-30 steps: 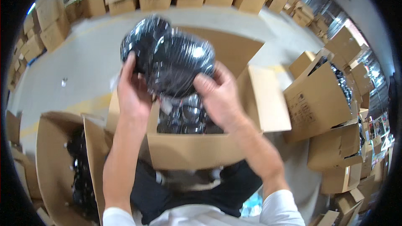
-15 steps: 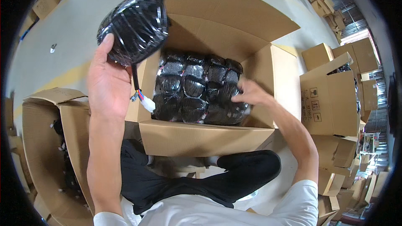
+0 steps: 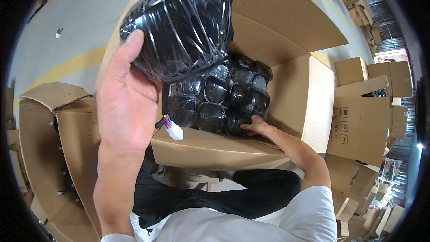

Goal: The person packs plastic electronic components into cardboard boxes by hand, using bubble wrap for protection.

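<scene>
Over an open carton (image 3: 219,150), a wrapped unit (image 3: 183,31) is held up by the left hand (image 3: 125,101).
At far left, a side box (image 3: 38,139) is left open, its flaps raised. Next, the wrapped unit is gripped, the thumb laid along its near face and the other fingers mostly hidden behind it. From its lower edge a dark cable (image 3: 165,101) is hung, ended by coloured wires (image 3: 168,120) and a white plug (image 3: 175,132). Inside the carton, black packed units (image 3: 210,115) are set in rows. At their near right corner, one is touched by the right hand (image 3: 257,125); whether it is gripped cannot be told. Farther right, more boxes (image 3: 363,116) are stacked.
</scene>
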`<control>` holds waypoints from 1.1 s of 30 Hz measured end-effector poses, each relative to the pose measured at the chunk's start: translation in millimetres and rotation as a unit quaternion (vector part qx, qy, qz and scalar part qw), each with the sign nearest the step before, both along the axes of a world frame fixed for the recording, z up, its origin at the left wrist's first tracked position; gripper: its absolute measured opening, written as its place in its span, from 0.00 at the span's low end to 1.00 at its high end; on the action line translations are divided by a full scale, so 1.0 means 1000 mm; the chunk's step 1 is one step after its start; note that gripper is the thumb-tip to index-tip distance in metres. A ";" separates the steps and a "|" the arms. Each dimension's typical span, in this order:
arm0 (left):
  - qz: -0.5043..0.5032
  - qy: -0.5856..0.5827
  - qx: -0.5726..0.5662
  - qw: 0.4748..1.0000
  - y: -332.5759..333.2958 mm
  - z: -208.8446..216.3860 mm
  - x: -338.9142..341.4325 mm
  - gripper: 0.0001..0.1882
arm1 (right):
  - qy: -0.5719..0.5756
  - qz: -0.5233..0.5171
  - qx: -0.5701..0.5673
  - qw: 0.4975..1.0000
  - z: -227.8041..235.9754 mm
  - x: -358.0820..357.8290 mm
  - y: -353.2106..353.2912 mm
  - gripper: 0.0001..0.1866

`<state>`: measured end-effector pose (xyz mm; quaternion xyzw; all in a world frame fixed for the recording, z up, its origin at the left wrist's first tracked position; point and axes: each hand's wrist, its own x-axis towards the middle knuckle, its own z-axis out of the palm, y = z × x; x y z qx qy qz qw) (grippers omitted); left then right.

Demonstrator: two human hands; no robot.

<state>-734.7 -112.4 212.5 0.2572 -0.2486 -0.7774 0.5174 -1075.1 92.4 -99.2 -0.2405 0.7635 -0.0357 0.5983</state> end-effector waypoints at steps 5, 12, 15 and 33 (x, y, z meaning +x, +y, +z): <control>-0.028 0.014 0.031 0.999 0.008 -0.006 -0.018 0.17 | 0.284 0.255 -0.212 0.899 -0.024 0.005 0.029 0.32; -0.144 -0.040 0.031 0.988 0.032 -0.023 -0.043 0.15 | -0.117 -0.173 -0.316 0.925 0.136 0.000 -0.066 0.30; -0.201 -0.111 0.007 0.973 0.044 -0.030 -0.046 0.14 | -0.378 -0.151 -0.389 0.827 0.242 0.037 -0.085 0.33; -0.362 -0.393 -0.273 0.800 0.075 -0.054 -0.062 0.30 | 0.264 0.049 -0.017 0.963 0.090 -0.075 0.002 0.30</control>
